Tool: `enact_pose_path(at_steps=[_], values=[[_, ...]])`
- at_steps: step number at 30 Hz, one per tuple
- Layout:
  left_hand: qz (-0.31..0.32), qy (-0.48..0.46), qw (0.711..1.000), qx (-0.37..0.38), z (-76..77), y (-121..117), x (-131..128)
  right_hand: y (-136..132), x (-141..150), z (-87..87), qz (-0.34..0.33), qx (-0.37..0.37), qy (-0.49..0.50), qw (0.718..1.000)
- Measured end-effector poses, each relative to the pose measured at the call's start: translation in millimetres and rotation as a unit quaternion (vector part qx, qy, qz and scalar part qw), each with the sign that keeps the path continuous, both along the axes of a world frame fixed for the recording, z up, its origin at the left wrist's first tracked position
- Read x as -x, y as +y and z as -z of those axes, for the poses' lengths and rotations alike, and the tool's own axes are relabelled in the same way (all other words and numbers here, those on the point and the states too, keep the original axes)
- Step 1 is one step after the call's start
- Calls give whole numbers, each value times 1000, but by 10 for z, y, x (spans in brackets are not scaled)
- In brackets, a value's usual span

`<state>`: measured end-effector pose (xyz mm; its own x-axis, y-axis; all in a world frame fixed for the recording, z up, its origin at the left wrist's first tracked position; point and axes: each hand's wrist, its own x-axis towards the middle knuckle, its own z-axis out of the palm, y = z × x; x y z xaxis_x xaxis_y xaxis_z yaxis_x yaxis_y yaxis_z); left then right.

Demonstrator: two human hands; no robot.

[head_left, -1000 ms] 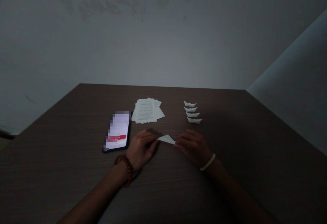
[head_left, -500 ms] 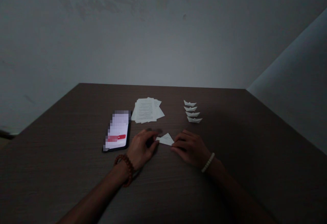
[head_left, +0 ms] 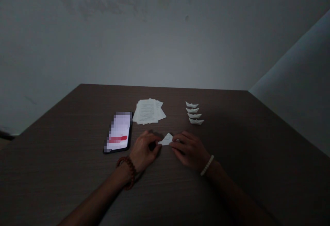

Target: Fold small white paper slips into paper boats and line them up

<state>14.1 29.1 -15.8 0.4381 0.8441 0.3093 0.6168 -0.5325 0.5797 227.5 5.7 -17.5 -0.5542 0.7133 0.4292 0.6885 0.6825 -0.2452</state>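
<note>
A small piece of white folded paper [head_left: 166, 140], roughly triangular with its peak pointing away from me, is held low over the table between both hands. My left hand [head_left: 145, 150], with a brown beaded bracelet on its wrist, pinches the paper's left corner between thumb and forefinger. At the other end, the fingers of my right hand [head_left: 189, 149] are closed on the right edge and cover that corner. Faint print shows on the paper's face. A pale beaded bracelet circles my right wrist.
Several small paper boats [head_left: 195, 116] stand in a column beyond my right hand. A loose stack of printed sheets [head_left: 147, 111] lies beyond my left hand. Left of that hand rests a phone [head_left: 118, 133] with its screen lit. The dark wooden table [head_left: 77, 122] meets a wall.
My right hand has shifted slightly left, closer to my left hand. The paper has turned a little and its visible part looks narrower. My left hand has stayed nearly in place.
</note>
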Motion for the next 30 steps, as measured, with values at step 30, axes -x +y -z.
enact_pose_path(at_steps=[30], values=[[18,35,999,4,37,1,-21,14,101,95,81,49,53,994]])
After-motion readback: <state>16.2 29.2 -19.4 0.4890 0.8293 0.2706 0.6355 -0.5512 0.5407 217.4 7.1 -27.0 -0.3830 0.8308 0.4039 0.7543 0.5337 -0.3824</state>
